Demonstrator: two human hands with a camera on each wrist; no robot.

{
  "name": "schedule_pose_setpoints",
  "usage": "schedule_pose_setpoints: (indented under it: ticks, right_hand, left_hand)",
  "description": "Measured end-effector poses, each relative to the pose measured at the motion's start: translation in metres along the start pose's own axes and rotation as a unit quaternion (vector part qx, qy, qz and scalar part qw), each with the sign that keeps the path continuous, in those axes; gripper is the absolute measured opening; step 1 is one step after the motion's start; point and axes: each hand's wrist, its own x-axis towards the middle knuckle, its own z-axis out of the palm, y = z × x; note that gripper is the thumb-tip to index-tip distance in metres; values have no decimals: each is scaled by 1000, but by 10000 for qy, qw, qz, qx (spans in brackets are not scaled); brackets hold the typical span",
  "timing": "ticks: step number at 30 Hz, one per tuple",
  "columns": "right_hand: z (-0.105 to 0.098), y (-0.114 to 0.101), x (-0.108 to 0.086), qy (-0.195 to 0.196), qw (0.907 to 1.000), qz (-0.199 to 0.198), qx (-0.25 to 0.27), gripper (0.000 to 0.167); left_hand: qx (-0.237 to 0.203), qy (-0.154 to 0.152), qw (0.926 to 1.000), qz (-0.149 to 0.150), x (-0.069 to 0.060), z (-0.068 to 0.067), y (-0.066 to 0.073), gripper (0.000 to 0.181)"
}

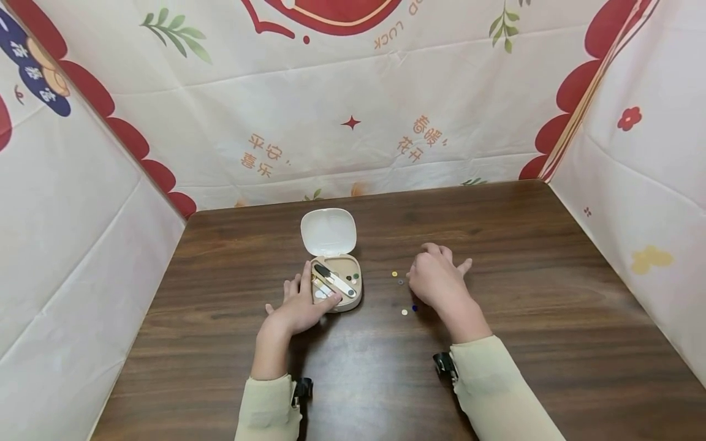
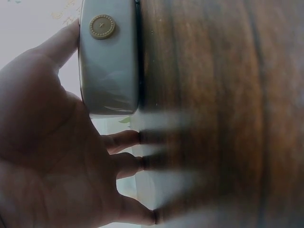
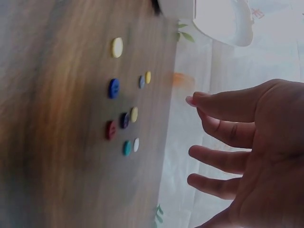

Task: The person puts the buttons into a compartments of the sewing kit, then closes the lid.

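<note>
A small cream box (image 1: 361,288), apparently a sewing kit, stands on the table with its white lid (image 1: 329,233) raised. Inside lie a slim white and black tool (image 1: 339,283) and several small buttons (image 1: 356,276). My left hand (image 1: 300,309) rests against the box, index finger along its left side and thumb at its front edge, the other fingers spread. To the right, my right hand (image 1: 438,278) hovers over loose buttons. In the right wrist view its thumb and index fingertips come together, with nothing visible between them. Below are a blue button (image 3: 113,88), a red button (image 3: 110,130) and a teal button (image 3: 127,147).
Between box and right hand lie a yellow button (image 1: 394,274), a grey button (image 1: 400,282) and a cream button (image 1: 404,312). The brown wooden table (image 1: 364,380) is bounded by a printed white cloth (image 1: 331,92) at the back and sides.
</note>
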Motion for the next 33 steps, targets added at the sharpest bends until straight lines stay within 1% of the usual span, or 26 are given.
schedule_pose_setpoints:
  ticks: [2, 4, 5, 9, 11, 12, 15, 21, 25, 30, 33]
  right_hand:
    - [-1, -4, 3, 98, 9999, -121, 44, 28]
    - [-1, -8, 5, 212, 9994, -248, 79, 28]
    - [-2, -10, 7, 257, 9991, -305, 116, 29]
    - [-3, -19, 11, 475, 9975, -504, 139, 27]
    - [-3, -25, 14, 556, 9967, -576, 139, 26]
    - [-2, -29, 15, 594, 9963, -608, 121, 25]
    - [1, -41, 18, 667, 9952, -701, 123, 23]
    - [18, -64, 24, 659, 9942, -840, 151, 22]
    - [29, -76, 26, 553, 9940, -936, 149, 24]
    - [36, -81, 28, 369, 9949, -937, 46, 27]
    - [38, -82, 30, 365, 9949, -940, -6, 27]
  left_hand:
    - [32, -47, 10000, -20, 2, 0, -1, 123]
    - [73, -48, 10000, 4, -3, -4, 4, 120]
    - [70, 12, 10000, 39, -2, -4, 4, 120]
    - [6, 94, 9999, 103, -8, -6, 9, 117]
    - [-21, 105, 9999, 105, -2, -2, 4, 120]
    - [-26, 67, 9999, 70, -3, -2, 4, 120]
    - [-17, 35, 10000, 9, 2, 0, 1, 120]
    - [10, 37, 10000, -20, 0, -2, 2, 121]
    - [-4, 21, 10000, -53, -1, -1, 1, 121]
    - [41, -30, 10000, -48, 1, 1, -2, 123]
    - [41, -20, 10000, -24, 3, 1, -2, 124]
